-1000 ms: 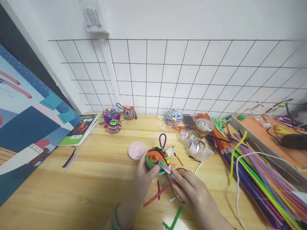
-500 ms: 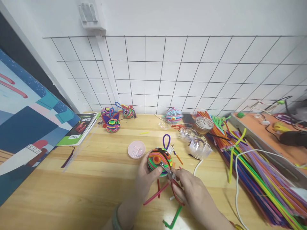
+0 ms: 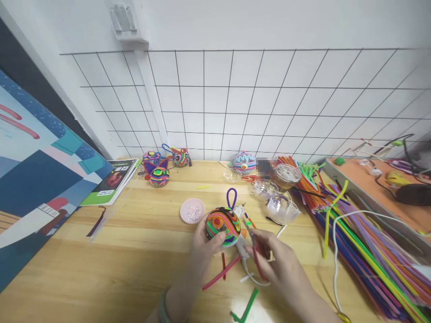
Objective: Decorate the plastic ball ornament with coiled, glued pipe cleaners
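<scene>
My left hand (image 3: pixel 204 246) holds a round ball (image 3: pixel 224 226) wrapped in multicoloured pipe cleaners, its thumb on the near side. An orange ringed spot sits on the ball's left, and a purple pipe-cleaner loop (image 3: pixel 231 197) stands up from its top. To the right, my right hand (image 3: pixel 274 255) is closed round red-handled scissors (image 3: pixel 257 253), blurred by motion. A small green bit (image 3: pixel 248 222) shows at the blade tips. Between the hands lies a white glue gun (image 3: pixel 241 247) with a cord, partly hidden behind the ball.
A pink dish (image 3: pixel 192 211) of small beads is left of the ball. Cut pink strips (image 3: pixel 221 273) and a green piece (image 3: pixel 247 307) lie nearer me. Clear plastic half-shells (image 3: pixel 282 208), a pipe-cleaner bundle (image 3: pixel 357 242) and a white cable (image 3: pixel 334 251) are rightward. Finished balls (image 3: pixel 159 176) stand behind.
The scissors have drawn away from the ball to the right, with a green bit at their tips. The ball has shifted slightly left, and more of the glue gun shows.
</scene>
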`<state>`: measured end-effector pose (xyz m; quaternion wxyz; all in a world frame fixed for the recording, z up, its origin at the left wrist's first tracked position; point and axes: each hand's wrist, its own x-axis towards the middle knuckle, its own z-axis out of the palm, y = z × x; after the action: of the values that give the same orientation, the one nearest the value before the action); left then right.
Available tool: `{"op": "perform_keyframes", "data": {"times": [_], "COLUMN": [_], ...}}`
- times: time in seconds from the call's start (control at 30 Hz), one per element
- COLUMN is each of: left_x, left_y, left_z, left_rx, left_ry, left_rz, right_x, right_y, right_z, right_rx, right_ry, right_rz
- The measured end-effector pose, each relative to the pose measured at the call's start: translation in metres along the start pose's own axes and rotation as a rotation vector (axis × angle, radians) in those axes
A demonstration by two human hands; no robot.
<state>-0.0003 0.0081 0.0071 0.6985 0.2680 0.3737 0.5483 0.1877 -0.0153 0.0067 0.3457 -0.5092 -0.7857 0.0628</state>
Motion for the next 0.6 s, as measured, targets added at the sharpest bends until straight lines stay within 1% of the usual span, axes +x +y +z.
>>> {"op": "perform_keyframes", "data": {"times": [0.1, 0.17, 0.23, 0.33, 0.43, 0.6], "left_x": [0.000, 0.000, 0.001, 0.002, 0.002, 0.002], "left_y": [0.001, 0.002, 0.002, 0.001, 0.000, -0.001], "left_z": [-0.002, -0.003, -0.004, -0.004, -0.005, -0.005], "left_rx": [-0.065, -0.098, -0.108, -0.106, -0.103, -0.080], "left_ry": [-0.029, -0.056, -0.081, -0.103, -0.121, -0.117], "left_rz": [-0.032, -0.044, -0.055, -0.059, -0.050, -0.032], "right_x": [0.001, -0.001, -0.005, -0.011, -0.014, -0.015], "right_y": [0.022, 0.040, 0.055, 0.068, 0.073, 0.072], "right_z": [-0.004, -0.003, 0.002, 0.009, 0.012, 0.007], "right_rx": [-0.156, -0.304, -0.380, -0.394, -0.414, -0.437], "right_ry": [-0.044, -0.136, -0.214, -0.248, -0.246, -0.244], "right_rz": [0.238, 0.332, 0.342, 0.323, 0.305, 0.251]}}
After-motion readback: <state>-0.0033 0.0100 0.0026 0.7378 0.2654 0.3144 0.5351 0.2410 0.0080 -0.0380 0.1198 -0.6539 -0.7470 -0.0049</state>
